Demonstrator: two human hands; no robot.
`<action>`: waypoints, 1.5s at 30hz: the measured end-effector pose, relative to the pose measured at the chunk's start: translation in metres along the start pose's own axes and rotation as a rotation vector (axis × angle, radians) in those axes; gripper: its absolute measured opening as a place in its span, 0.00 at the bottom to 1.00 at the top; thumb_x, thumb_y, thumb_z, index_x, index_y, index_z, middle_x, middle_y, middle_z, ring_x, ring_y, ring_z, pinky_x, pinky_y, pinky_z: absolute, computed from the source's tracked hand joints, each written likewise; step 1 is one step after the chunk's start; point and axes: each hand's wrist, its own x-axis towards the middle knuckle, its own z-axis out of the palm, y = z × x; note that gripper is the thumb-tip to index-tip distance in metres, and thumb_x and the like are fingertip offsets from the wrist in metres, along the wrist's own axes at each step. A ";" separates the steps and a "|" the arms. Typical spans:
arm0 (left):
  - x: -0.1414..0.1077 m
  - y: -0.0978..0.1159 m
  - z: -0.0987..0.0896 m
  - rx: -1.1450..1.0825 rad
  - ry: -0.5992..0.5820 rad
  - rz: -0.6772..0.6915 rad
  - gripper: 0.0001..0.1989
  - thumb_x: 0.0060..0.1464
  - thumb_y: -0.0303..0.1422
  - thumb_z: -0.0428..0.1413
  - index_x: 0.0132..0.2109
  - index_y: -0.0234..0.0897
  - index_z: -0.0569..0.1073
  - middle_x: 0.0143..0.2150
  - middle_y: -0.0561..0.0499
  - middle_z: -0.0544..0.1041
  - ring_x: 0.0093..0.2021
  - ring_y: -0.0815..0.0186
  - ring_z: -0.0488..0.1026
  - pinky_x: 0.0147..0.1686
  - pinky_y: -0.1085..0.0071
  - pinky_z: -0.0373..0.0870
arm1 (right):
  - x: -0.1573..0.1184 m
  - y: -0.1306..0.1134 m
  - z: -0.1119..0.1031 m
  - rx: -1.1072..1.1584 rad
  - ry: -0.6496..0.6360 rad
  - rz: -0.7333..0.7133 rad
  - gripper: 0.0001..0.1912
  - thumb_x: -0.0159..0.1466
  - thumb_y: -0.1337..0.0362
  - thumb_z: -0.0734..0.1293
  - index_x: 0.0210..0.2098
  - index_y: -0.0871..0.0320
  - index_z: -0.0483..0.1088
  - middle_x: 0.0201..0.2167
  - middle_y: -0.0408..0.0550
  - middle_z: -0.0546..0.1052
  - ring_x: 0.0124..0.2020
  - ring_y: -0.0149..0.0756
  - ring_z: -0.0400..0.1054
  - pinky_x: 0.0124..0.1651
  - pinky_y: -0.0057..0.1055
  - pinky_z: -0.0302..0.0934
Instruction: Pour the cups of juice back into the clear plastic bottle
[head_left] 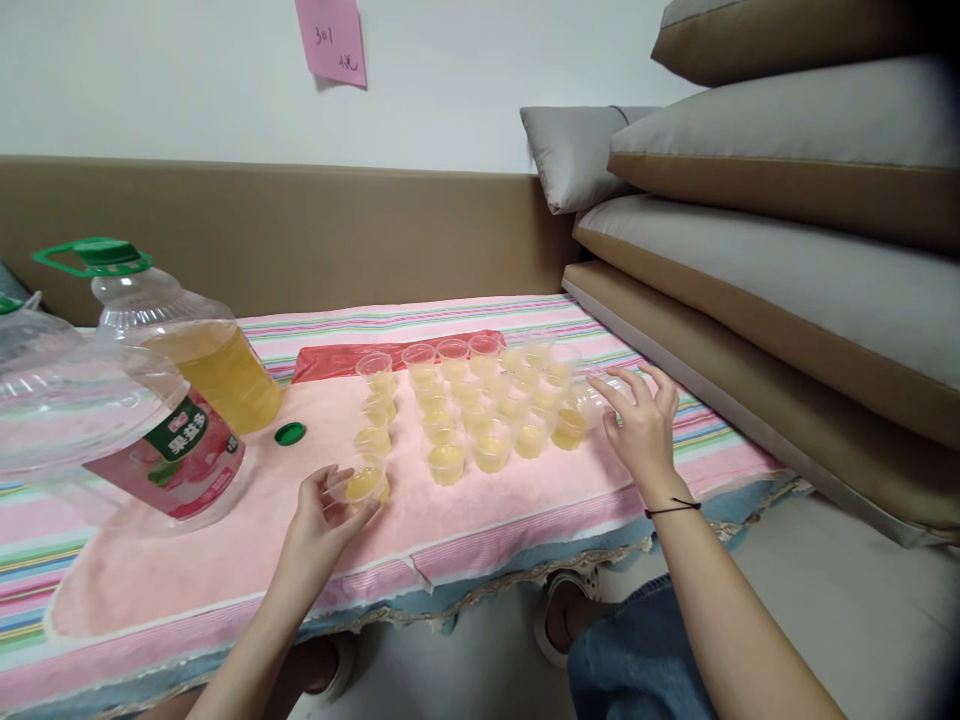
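Observation:
My left hand [326, 515] has its thumb and fingers round a clear plastic cup of yellow liquid [361, 487], the nearest one in a left-hand column of cups. Several more cups of the same liquid [491, 452] stand in rows to the right of that column. At the right end of the rows, my right hand [641, 425] touches clear plastic [596, 395] with its fingertips, beside the front right cup [569, 428]. That clear plastic is partly behind the fingers, and its shape is hard to make out.
Large bottles with green caps, one holding yellow liquid [225, 375], stand at the left. A green cap [290, 433] lies on the pink cloth [247, 560]. Red plastic [326, 362] lies behind the cups. Stacked grey and brown cushions [772, 260] rise at the right.

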 end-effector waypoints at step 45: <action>0.002 -0.007 0.000 -0.009 0.009 0.040 0.39 0.36 0.47 0.68 0.52 0.42 0.60 0.57 0.40 0.72 0.58 0.49 0.72 0.58 0.43 0.69 | 0.008 -0.004 -0.001 0.030 0.016 0.001 0.26 0.61 0.77 0.60 0.48 0.44 0.77 0.55 0.44 0.73 0.63 0.54 0.54 0.65 0.60 0.48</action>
